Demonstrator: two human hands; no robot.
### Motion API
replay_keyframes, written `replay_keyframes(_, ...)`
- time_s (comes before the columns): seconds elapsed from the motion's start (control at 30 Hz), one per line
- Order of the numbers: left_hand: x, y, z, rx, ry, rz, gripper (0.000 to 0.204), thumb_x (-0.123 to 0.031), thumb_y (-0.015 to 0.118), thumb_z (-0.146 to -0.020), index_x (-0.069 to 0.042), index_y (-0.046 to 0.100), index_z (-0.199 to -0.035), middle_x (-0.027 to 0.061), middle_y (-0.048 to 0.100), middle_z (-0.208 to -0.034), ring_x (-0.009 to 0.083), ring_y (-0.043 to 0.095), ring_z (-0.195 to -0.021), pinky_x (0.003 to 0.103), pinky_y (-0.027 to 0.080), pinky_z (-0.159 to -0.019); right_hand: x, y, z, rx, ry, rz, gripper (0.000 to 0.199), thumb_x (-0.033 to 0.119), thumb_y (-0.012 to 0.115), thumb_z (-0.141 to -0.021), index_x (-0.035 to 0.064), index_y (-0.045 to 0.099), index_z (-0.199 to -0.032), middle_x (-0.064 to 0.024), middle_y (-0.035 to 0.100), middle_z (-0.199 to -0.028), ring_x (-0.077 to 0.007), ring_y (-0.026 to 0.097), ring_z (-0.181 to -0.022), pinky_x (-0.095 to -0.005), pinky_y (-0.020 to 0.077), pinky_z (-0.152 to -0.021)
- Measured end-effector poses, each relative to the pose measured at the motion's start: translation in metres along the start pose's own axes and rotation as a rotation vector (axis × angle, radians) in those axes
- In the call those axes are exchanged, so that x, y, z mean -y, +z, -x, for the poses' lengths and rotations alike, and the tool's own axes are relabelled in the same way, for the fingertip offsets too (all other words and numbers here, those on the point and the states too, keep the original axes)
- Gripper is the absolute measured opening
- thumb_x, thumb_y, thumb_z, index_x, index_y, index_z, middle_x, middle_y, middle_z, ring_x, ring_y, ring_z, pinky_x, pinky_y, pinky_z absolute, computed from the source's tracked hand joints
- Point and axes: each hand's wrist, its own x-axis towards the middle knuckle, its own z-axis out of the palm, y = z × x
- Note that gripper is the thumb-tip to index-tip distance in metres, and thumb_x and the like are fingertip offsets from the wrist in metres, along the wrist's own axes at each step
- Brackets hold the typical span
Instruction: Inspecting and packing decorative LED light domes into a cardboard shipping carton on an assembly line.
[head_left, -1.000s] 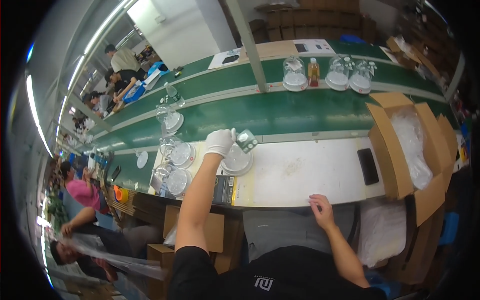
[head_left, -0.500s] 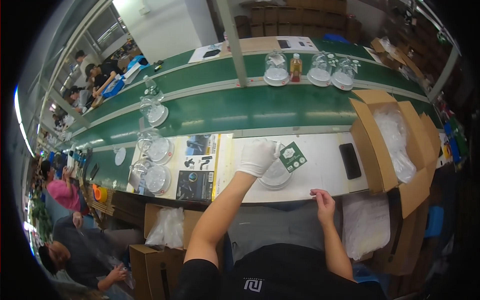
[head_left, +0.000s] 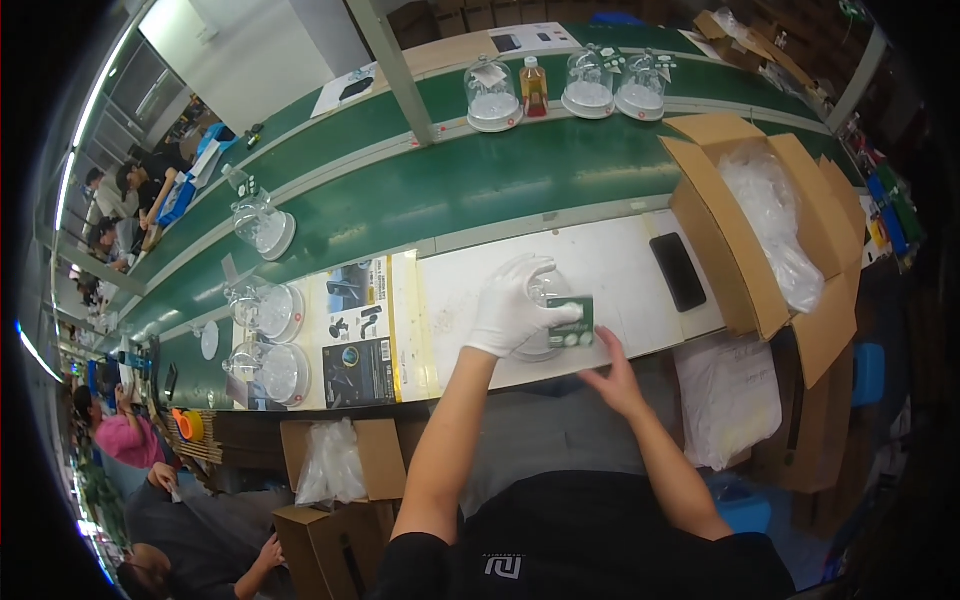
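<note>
My left hand (head_left: 508,308), in a white glove, curves its thumb and fingers around a clear dome (head_left: 547,288) standing on the white board of the bench. A dark green card (head_left: 572,322) hangs against the dome's right side, beside my gloved thumb. Under it, the dome's round pale base (head_left: 538,350) is partly hidden by the glove and card. Bare and open, my right hand (head_left: 616,378) is at the board's front edge, just right of the card, with thumb and fingers apart; whether a fingertip touches the base I cannot tell.
Several domes (head_left: 283,372) stand at the left beside a printed sheet (head_left: 358,330). A black phone (head_left: 678,272) lies to the right, before an open carton (head_left: 745,250) of plastic bags. More domes and a bottle (head_left: 533,88) stand beyond the green belt (head_left: 400,195). A co-worker (head_left: 205,535) sits lower left.
My left hand has gone from pinching at the dome's top to wrapping around it. The card has swung down against the dome. My right hand has moved in close and spread its fingers.
</note>
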Motion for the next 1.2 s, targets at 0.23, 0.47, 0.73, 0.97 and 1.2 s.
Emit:
replay_keyframes(0.23, 0.013, -0.017, -0.023, 0.371, -0.072, 0.086, 0.072, -0.050, 0.083, -0.069, -0.004, 0.067, -0.122, 0.0170, 0.063, -0.129, 0.0318, 0.058, -0.122, 0.040, 0.045, -0.106, -0.018, 0.039, -0.058, 0.090, -0.152, 0.294, 0.109, 0.050, 0.087, -0.065, 0.0034, 0.035, -0.149, -0.0185, 0.039, -0.152, -0.0348, 0.035, -0.142, -0.0557, 0.0110, -0.122)
replay_keyframes(0.47, 0.007, -0.023, -0.064, 0.784, -0.010, 0.067, 0.071, -0.047, 0.079, -0.078, -0.007, 0.059, -0.133, 0.0166, 0.058, -0.135, 0.0315, 0.055, -0.125, 0.038, 0.043, -0.107, -0.019, 0.041, -0.061, -0.023, -0.195, 0.388, 0.102, 0.060, 0.083, -0.060, 0.0080, 0.050, -0.141, -0.0103, 0.050, -0.145, -0.0268, 0.043, -0.137, -0.0508, 0.0102, -0.124)
replay_keyframes(0.73, 0.034, -0.027, -0.063, 0.879, 0.078, 0.232, 0.081, -0.045, 0.078, -0.078, -0.002, 0.050, -0.141, 0.0215, 0.055, -0.138, 0.0343, 0.045, -0.136, 0.040, 0.038, -0.112, -0.031, 0.040, -0.061, 0.021, -0.184, 0.446, 0.094, 0.051, 0.088, -0.056, 0.0093, 0.057, -0.134, -0.0097, 0.046, -0.149, -0.0232, 0.034, -0.145, -0.0526, 0.0119, -0.123)
replay_keyframes(0.97, 0.027, -0.012, -0.083, 1.018, -0.360, 0.600, 0.062, -0.053, 0.043, -0.103, 0.001, 0.064, -0.125, 0.0162, 0.066, -0.122, 0.0236, 0.062, -0.110, 0.036, 0.046, -0.100, -0.021, 0.031, -0.066, -0.002, -0.216, 0.438, 0.131, 0.053, 0.090, -0.052, 0.0044, 0.021, -0.153, -0.0109, 0.038, -0.154, -0.0251, 0.040, -0.141, -0.0518, 0.0137, -0.123)
replay_keyframes(1.2, 0.036, 0.055, -0.134, 1.558, -0.503, 0.082, 0.066, -0.057, 0.050, -0.100, 0.005, 0.070, -0.112, 0.0073, 0.072, -0.099, 0.0133, 0.061, -0.087, 0.030, 0.050, -0.086, -0.024, 0.032, -0.062, -0.011, -0.088, 0.331, 0.128, 0.051, 0.090, -0.054, 0.0028, 0.023, -0.151, -0.0139, 0.041, -0.151, -0.0273, 0.046, -0.136, -0.0523, 0.0180, -0.122)
